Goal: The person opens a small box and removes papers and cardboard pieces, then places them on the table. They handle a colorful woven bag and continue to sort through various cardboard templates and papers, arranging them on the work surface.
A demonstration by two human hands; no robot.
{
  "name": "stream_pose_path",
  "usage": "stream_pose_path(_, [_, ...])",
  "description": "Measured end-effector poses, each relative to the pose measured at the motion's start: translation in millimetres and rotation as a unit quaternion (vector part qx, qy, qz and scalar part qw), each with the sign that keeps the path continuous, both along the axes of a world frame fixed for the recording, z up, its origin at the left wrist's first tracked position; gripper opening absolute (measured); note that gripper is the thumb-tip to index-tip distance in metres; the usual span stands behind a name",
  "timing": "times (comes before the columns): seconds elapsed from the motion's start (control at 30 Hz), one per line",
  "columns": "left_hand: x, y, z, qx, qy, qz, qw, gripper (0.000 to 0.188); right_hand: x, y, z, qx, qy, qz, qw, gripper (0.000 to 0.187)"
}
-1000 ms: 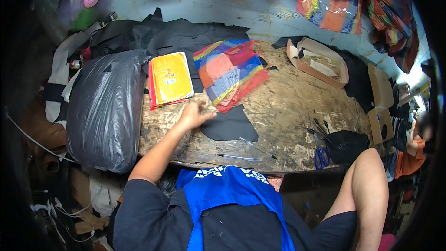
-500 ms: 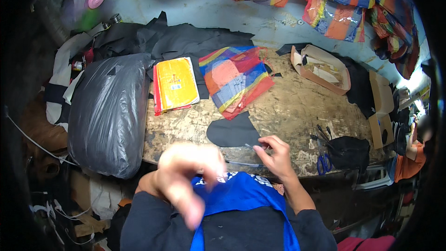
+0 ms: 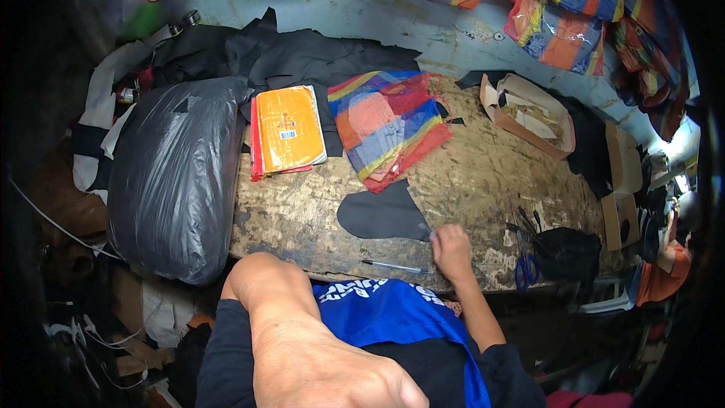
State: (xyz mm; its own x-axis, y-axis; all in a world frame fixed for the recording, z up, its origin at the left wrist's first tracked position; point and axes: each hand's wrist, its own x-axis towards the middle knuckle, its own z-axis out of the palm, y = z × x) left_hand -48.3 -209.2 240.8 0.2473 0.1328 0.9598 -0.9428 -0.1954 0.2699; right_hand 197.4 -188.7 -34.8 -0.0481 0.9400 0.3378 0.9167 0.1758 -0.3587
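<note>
My right hand (image 3: 451, 251) is closed at the table's front edge. A small pale piece shows at its fingertips, too little of it to name. Just beyond lies a flat black cut piece (image 3: 381, 215) with a rounded left end, its right tip reaching close to those fingers. A clear-barrelled pen (image 3: 396, 266) rests on the wood to the left of the hand. My left hand (image 3: 359, 381) is raised close to the camera over my lap, its back showing and its fingers hidden or cut off by the lower edge.
On the worn wooden table (image 3: 483, 181) are an orange-yellow book (image 3: 288, 128), a striped mesh bag (image 3: 385, 128), a box of scraps (image 3: 532, 117), blue-handled scissors (image 3: 526, 270) and a black pouch (image 3: 570, 251). A stuffed dark plastic bag (image 3: 174, 189) stands left. Another person (image 3: 664, 268) is far right.
My left hand has swung down and nearer the camera, uncovering the pen. My right hand has turned, its fingers closing more around the small piece. The view has shifted slightly.
</note>
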Motion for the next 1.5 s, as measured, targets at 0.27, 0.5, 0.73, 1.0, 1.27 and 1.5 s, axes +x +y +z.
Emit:
stream_pose_path(0.27, [-25.7, 58.8, -54.3, 0.147, 0.343, 0.199, 0.906, 0.032, 6.8, 54.4, 15.8, -0.161, 0.196, -0.173, 0.952, 0.038])
stream_pose_path(0.5, [15.5, 126.6, -196.3, -0.231, 0.442, 0.558, 0.664, 0.026, -34.1, 64.4, 12.9, -0.268, 0.139, -0.074, 0.95, 0.038])
stream_pose_path(0.73, [73.0, 183.9, -253.7, 0.006, 0.479, 0.703, 0.526, 0.042, 14.9, 28.5, 81.2, -0.122, 0.236, -0.048, 0.963, 0.027])
stream_pose_path(1.0, [78.0, 199.9, -291.8, 0.104, 0.458, 0.71, 0.525, 0.023, 61.2, 55.9, 174.7, -0.067, 0.317, -0.017, 0.946, 0.023])
stream_pose_path(1.27, [7.0, 118.6, -286.6, 0.104, 0.462, 0.612, 0.633, 0.023, 14.0, 211.6, 180.9, -0.136, 0.426, 0.146, 0.882, 0.028])
stream_pose_path(1.5, [0.5, 58.2, -279.3, 0.056, 0.462, 0.613, 0.638, 0.016, -54.8, 313.7, 138.9, -0.103, 0.59, 0.162, 0.784, 0.044])
